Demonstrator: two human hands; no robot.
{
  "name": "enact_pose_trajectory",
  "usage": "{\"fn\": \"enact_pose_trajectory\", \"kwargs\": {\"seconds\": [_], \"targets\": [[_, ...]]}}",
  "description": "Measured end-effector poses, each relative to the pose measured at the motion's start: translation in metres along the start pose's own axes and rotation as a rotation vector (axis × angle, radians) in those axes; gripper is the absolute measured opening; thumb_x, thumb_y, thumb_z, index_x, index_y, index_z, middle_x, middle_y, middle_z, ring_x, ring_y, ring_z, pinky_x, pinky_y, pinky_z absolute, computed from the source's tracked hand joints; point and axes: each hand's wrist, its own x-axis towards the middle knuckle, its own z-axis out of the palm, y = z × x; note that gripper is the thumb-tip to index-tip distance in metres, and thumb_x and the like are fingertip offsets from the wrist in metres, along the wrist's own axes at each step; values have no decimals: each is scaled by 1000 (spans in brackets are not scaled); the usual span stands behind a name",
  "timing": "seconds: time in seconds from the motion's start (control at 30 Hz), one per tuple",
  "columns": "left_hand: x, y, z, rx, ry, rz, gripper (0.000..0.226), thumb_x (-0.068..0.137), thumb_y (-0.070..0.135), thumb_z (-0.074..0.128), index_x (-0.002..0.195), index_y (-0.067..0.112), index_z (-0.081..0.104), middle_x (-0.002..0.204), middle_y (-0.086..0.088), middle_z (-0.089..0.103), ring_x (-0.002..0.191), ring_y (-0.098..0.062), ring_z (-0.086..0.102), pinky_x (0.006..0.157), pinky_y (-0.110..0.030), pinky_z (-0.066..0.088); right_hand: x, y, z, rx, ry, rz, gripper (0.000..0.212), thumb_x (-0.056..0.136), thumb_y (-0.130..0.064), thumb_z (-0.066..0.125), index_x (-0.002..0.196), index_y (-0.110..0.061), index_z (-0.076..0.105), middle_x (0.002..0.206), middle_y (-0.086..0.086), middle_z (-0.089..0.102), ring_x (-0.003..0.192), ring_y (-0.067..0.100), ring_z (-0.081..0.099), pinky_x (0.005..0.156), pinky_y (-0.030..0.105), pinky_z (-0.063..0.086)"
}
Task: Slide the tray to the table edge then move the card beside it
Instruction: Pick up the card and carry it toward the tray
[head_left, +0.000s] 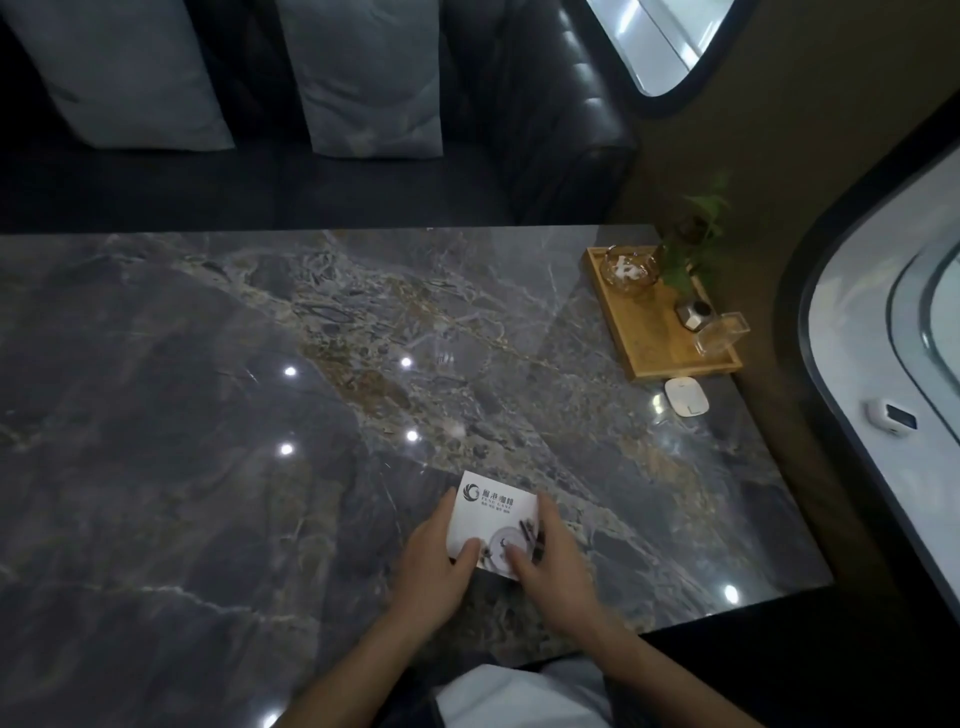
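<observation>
A white printed card (491, 512) lies near the front of the dark marble table (208, 389). My left hand (434, 566) grips its left edge, thumb on top. Fingers of my right hand (550, 558) wrap the card's right edge and lower corner. Far off at the table's right rear edge sits a wooden tray (652, 340). It carries a round glass dish (628, 270), a small potted plant (693, 260) and a clear glass container (722, 332). Both hands are well away from the tray.
A small white rounded device (687, 396) lies on the table just in front of the tray. A dark leather sofa (545, 130) with two grey cushions stands behind the table. A curved wall with windows runs along the right side.
</observation>
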Motion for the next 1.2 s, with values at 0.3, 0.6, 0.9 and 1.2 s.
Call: {"fn": "enact_pose_trajectory", "kwargs": {"seconds": [0.3,0.6,0.9,1.2], "targets": [[13,25,7,-342,25,-79,62,86,3,70,135,37,53,118,19,68,105,4,67,84,-24,59,21,12,-28,226,92,125,56,90,-9,65,139,-22,41,128,4,61,104,15,67,80,33,61],[42,55,33,-481,38,-124,53,82,-9,71,125,22,64,121,0,72,112,-12,68,91,-35,59,41,35,-85,513,71,230,35,88,-2,68,120,-8,56,111,9,71,93,13,72,69,26,59],[59,93,67,-569,154,-217,24,86,3,72,106,15,71,105,-2,76,95,-14,72,70,-18,57,57,62,-147,774,-78,364,20,87,0,67,107,-2,63,93,9,77,73,18,73,60,26,57],[79,120,105,-765,246,-353,34,85,9,74,118,10,64,110,-9,70,94,-20,69,75,-30,60,63,81,-179,982,-189,453,33,85,0,68,111,16,56,105,33,69,83,37,68,59,31,58]]}}
